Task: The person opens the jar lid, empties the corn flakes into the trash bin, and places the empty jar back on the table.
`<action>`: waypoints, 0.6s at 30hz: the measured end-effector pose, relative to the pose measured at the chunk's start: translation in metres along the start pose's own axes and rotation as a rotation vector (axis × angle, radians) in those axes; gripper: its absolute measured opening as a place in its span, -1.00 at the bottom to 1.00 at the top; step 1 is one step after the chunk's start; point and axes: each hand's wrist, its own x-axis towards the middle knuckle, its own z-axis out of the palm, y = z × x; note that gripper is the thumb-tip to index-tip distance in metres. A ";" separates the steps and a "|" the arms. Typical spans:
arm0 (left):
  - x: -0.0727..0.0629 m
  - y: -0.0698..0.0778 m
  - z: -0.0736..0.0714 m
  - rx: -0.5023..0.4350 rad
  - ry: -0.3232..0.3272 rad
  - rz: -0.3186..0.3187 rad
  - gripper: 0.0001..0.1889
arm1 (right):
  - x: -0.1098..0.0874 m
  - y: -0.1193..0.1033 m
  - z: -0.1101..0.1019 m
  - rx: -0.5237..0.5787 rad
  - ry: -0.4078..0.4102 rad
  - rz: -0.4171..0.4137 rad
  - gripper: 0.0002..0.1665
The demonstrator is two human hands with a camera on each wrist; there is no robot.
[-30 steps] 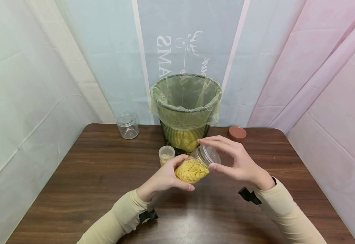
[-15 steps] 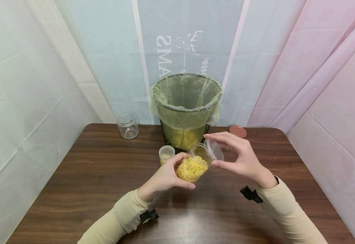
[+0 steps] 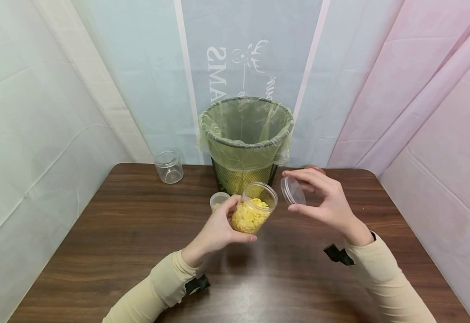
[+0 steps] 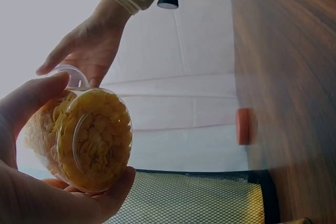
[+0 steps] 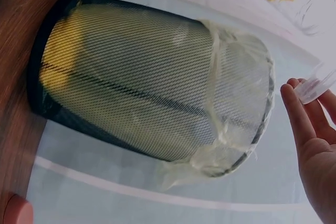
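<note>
My left hand (image 3: pixel 215 231) grips a clear plastic jar (image 3: pixel 255 208) part-filled with yellow flakes. The jar tilts to the right and its mouth is uncovered. In the left wrist view the flakes (image 4: pixel 97 140) show through the jar's bottom, thumb and fingers around its side. Between thumb and fingers, my right hand (image 3: pixel 328 202) pinches the clear screw lid (image 3: pixel 293 191), which stands on edge just right of the jar's mouth. The right wrist view shows part of the lid (image 5: pixel 317 85) at the fingertips. Behind my left hand, a small clear container (image 3: pixel 219 200) is partly hidden.
A black mesh bin (image 3: pixel 245 172) with a greenish liner stands at the table's back edge, something yellow low inside it. Left of it is a clear jar (image 3: pixel 169 167) without contents. A reddish lid (image 4: pixel 243 126) lies behind my right hand. Fabric walls surround the wooden table (image 3: pixel 138 224).
The clear lid has come off the jar and moved right with my right hand. My left hand has tipped the jar more upright, its mouth now facing further up.
</note>
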 end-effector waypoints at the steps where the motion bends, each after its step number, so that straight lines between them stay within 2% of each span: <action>1: 0.000 0.000 0.000 0.009 0.009 0.006 -0.31 | -0.001 0.002 -0.001 0.001 0.002 0.007 -0.32; 6: -0.001 0.001 -0.002 0.002 0.050 0.023 -0.29 | -0.006 0.009 -0.003 0.003 0.008 0.042 -0.30; 13: -0.001 0.006 -0.004 -0.048 0.097 0.011 -0.30 | -0.013 0.018 -0.007 -0.042 0.018 0.105 -0.25; 18: -0.001 0.008 -0.007 -0.025 0.135 -0.003 -0.35 | -0.019 0.024 -0.010 -0.075 0.026 0.148 -0.26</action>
